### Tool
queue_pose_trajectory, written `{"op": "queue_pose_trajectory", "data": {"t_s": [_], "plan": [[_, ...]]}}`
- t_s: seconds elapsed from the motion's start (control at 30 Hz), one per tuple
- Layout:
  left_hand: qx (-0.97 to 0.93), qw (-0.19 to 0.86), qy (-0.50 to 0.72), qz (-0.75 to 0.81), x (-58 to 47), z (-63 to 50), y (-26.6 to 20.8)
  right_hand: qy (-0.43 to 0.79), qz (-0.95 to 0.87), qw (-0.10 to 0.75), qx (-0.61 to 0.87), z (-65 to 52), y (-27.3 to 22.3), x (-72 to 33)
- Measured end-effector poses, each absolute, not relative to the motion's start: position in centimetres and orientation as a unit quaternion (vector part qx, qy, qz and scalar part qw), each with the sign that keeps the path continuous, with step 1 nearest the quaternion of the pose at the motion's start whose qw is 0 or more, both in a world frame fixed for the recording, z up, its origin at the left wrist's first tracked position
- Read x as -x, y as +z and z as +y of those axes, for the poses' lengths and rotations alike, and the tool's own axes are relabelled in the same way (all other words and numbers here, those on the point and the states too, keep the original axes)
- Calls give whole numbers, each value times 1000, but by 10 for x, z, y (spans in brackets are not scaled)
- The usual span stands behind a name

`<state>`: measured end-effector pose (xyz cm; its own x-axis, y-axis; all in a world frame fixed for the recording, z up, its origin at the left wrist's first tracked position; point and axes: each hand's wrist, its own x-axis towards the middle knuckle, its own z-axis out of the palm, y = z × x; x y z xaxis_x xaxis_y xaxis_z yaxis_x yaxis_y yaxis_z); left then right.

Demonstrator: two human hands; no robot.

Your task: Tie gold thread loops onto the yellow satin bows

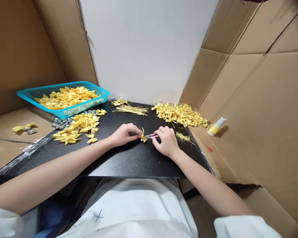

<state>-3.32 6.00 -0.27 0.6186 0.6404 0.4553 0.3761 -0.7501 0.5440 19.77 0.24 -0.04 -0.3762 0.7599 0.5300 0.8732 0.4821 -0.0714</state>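
Everything is placed by the black table (129,162). The blue basket (64,114) stands at its far left corner, its heaped yellow bows (69,97) bearing no gold loops that can be seen, so probably untouched stock. At the table's far right lies a large pile of looped bows (180,114), which I judge to be the done share, well along but uncounted. Loose bows (83,123) on the table's left look to be left to do. Near the table's middle, the left hand (126,135) pinches between thumb and fingertips, while the right hand (167,140) is curled round its tool. A bundle of gold ties (132,109) by the far edge and silver pieces (62,123) at the left seem unused; thread clippings (184,137) on the right suggest trimming done. The slim cutting tool (149,136) points at the table's left side. Smallest, the bow in hand (144,139) sits mid-table, at the left fingertips; its loop rises toward the far edge, its long axis running roughly far to near, its wings partly hidden.
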Motion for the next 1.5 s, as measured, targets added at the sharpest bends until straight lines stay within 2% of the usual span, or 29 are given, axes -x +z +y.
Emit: {"op": "queue_pose_trajectory", "data": {"t_s": [0.37,0.43,0.6,0.7,0.93,1.17,1.5], "plan": [[-883,192,323,280,33,60,3,-95,-817,279,496,1,2,-195],[-889,162,322,283,35,61,3,-43,-810,306,499,1,2,-196],[-911,65,279,298,37,67,1,186,-769,375,483,10,-5,-198],[-918,40,263,294,38,70,-1,232,-744,402,480,21,-6,-187],[-916,23,288,277,36,69,-3,169,-768,379,488,44,-5,-146],[-913,21,297,279,34,66,-2,189,-746,392,504,49,-16,-143],[-921,-23,271,279,30,65,2,141,-744,361,544,40,-8,-140]]}}
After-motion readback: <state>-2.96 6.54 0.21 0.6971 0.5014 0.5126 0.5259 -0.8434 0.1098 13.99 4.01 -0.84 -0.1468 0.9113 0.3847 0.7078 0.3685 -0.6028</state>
